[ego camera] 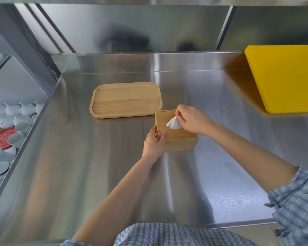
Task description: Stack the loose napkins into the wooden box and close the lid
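Observation:
A wooden box (180, 144) stands on the steel counter, its lid (178, 134) lying flat on top. A white napkin (173, 123) pokes up through the oval hole in the lid. My right hand (192, 121) pinches the tip of that napkin from above. My left hand (154, 142) grips the box's near-left corner, thumb on the lid's edge. The napkins inside the box are hidden.
An empty wooden tray (125, 100) lies just beyond the box to the left. A yellow cutting board (284, 77) sits at the back right. Left of the counter, a lower bin holds white cups (20, 126) and a red plate (1, 137).

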`<state>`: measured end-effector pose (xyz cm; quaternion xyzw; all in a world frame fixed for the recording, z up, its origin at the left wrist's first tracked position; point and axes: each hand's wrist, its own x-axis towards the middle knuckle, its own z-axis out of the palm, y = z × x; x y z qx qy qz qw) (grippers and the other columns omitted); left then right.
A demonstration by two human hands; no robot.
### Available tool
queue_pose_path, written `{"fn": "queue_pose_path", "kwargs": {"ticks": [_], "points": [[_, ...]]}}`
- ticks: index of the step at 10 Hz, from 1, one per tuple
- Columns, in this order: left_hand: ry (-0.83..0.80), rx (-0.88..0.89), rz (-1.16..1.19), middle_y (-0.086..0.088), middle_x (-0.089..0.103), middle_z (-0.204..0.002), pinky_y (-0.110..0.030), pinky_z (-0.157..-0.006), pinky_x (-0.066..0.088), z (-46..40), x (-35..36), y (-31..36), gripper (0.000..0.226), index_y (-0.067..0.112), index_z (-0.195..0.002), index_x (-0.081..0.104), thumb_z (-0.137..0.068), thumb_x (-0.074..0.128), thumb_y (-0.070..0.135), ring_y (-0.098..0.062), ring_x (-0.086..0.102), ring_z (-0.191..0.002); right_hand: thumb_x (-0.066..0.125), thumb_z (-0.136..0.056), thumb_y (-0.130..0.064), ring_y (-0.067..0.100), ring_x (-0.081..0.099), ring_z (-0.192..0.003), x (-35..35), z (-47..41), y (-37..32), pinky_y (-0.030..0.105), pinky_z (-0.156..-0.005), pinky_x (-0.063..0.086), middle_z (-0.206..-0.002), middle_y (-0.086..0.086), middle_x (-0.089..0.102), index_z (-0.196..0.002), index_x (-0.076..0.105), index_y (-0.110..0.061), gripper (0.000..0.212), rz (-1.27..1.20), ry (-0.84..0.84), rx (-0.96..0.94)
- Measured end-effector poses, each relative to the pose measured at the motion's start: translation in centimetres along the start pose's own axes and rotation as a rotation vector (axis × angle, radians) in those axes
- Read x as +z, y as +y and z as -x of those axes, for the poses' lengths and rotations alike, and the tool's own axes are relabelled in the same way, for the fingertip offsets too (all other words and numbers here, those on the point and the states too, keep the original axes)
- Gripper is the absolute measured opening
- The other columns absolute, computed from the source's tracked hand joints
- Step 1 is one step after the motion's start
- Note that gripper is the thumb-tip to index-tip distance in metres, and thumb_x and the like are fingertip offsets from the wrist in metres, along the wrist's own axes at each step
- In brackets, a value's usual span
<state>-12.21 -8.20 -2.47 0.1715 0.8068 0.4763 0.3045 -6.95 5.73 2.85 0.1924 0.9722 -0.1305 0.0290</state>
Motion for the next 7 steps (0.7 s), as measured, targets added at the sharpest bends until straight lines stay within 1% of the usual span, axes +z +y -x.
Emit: {"fn": "queue_pose_path", "kwargs": {"ticks": [2, 3, 4, 5, 6, 7], "points": [[-0.008, 0.005, -0.013, -0.007, 0.052, -0.134, -0.032, -0.098, 0.039, 0.0, 0.0, -0.1, 0.047, 0.013, -0.137, 0.038, -0.095, 0.044, 0.033, -0.024, 0.049, -0.122, 0.029, -0.098, -0.014, 0.039, 0.057, -0.095, 0.1, 0.4, 0.0, 0.044, -0.075, 0.045, -0.112, 0.021, 0.059, -0.104, 0.043, -0.003, 0.019, -0.067, -0.013, 0.040], [-0.003, 0.004, -0.017, -0.008, 0.052, -0.134, -0.032, -0.098, 0.039, -0.1, 0.0, -0.1, 0.047, 0.013, -0.137, 0.039, -0.095, 0.044, 0.033, -0.024, 0.049, -0.122, 0.029, -0.098, -0.014, 0.039, 0.057, -0.094, 0.1, 0.4, -0.1, 0.043, -0.074, 0.045, -0.111, 0.021, 0.059, -0.104, 0.043, -0.003, 0.019, -0.076, -0.007, 0.040], [-0.021, -0.006, -0.040, -0.007, 0.051, -0.135, -0.028, -0.095, 0.038, -0.2, -0.2, 0.0, 0.048, 0.012, -0.138, 0.037, -0.095, 0.044, 0.033, -0.024, 0.049, -0.123, 0.032, -0.098, -0.016, 0.036, 0.057, -0.095, -0.1, 0.7, 0.0, 0.040, -0.073, 0.044, -0.110, 0.018, 0.061, -0.105, 0.045, -0.003, 0.019, -0.111, 0.010, 0.039], [-0.042, 0.001, -0.071, -0.006, 0.051, -0.137, -0.025, -0.090, 0.036, -0.2, -0.5, 0.2, 0.049, 0.012, -0.138, 0.037, -0.094, 0.045, 0.033, -0.023, 0.049, -0.124, 0.035, -0.098, -0.021, 0.032, 0.057, -0.101, -0.2, 0.8, 0.1, 0.038, -0.079, 0.045, -0.116, 0.014, 0.062, -0.108, 0.047, -0.005, 0.022, -0.134, 0.003, 0.038], [-0.039, 0.067, -0.155, -0.008, 0.048, -0.140, -0.027, -0.095, 0.037, -0.5, -1.2, 1.2, 0.050, 0.011, -0.139, 0.035, -0.095, 0.045, 0.032, -0.025, 0.045, -0.128, 0.036, -0.098, -0.032, 0.026, 0.052, -0.121, -0.9, 0.5, 0.4, 0.039, -0.100, 0.039, -0.133, 0.005, 0.056, -0.124, 0.048, -0.011, 0.035, -0.081, 0.033, 0.029], [-0.022, 0.079, -0.230, -0.011, 0.042, -0.145, -0.030, -0.102, 0.034, -0.2, -2.2, 2.6, 0.054, 0.011, -0.143, 0.029, -0.095, 0.044, 0.031, -0.027, 0.038, -0.133, 0.036, -0.097, -0.039, 0.023, 0.043, -0.131, -1.5, -0.1, 0.4, 0.042, -0.110, 0.028, -0.141, 0.004, 0.049, -0.132, 0.045, -0.015, 0.044, 0.019, 0.041, 0.051]]}}
